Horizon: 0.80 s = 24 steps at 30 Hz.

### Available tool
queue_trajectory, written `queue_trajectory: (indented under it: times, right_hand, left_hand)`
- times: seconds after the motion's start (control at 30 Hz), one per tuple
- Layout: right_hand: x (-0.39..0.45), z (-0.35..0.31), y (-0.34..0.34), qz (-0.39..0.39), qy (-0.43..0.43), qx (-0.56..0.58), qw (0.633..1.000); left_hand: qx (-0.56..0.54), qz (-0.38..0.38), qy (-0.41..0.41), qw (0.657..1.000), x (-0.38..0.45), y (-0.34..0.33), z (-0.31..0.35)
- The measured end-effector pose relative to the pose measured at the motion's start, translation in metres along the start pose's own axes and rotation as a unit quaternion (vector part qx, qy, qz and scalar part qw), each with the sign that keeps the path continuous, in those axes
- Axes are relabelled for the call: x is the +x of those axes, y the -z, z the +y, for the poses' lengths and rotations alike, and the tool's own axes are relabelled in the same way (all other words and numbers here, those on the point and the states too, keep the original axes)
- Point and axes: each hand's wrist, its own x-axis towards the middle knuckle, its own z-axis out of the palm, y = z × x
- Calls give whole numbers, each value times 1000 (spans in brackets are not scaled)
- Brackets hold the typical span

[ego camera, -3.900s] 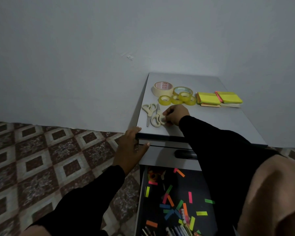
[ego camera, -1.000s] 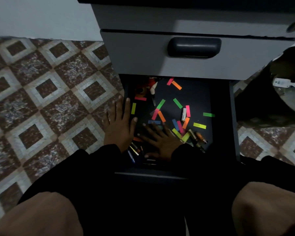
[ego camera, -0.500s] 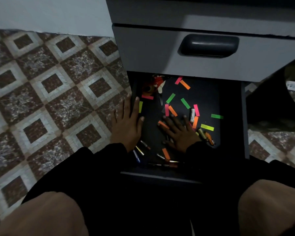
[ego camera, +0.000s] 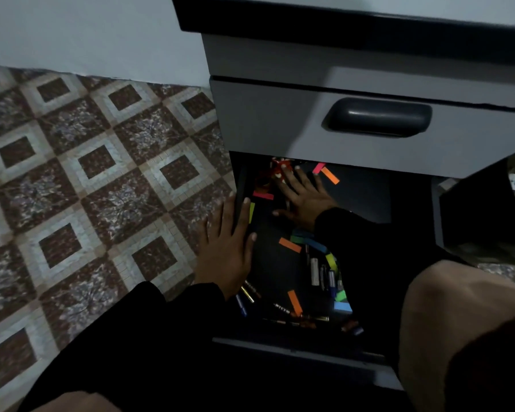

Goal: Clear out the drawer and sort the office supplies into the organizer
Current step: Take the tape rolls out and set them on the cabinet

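Note:
The lower drawer (ego camera: 280, 269) stands pulled out, its dark floor strewn with several coloured sticky flags (ego camera: 290, 244) and pens (ego camera: 315, 271). My right hand (ego camera: 305, 197) reaches to the drawer's back left, fingers spread, fingertips touching a red object (ego camera: 277, 169) that looks like scissors. My left hand (ego camera: 226, 248) lies flat over the drawer's left wall, fingers apart, holding nothing. More pens (ego camera: 247, 294) lie just below that hand, near the drawer's front left.
The shut upper drawer with its dark handle (ego camera: 378, 118) overhangs the back of the open one. Patterned floor tiles (ego camera: 101, 203) spread to the left. My knee (ego camera: 458, 322) covers the drawer's front right corner.
My right hand has moved from the middle of the drawer to its back left, onto the red object. My left hand stays on the left wall. The view has shifted slightly.

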Motion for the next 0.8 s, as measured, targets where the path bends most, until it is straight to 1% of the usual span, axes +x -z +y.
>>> queue_trajectory:
  times: [0.1, 0.27, 0.43, 0.67, 0.8]
  right_hand:
    - [20, 1, 6, -25, 4, 8, 1000]
    - [30, 6, 18, -57, -12, 53, 997]
    - [23, 6, 25, -68, -11, 16, 998]
    - [-19, 8, 19, -72, 0, -7, 997]
    - [-55, 15, 9, -88, -3, -33, 996]
  left_hand:
    - [-4, 3, -4, 1000, 0, -1, -1]
    - [-14, 9, -13, 1000, 1, -2, -3]
    - [-7, -8, -3, 1000, 1, 0, -1]
    - [33, -15, 9, 999, 2, 1, 2]
    - [43, 7, 25, 999, 9, 1, 7]
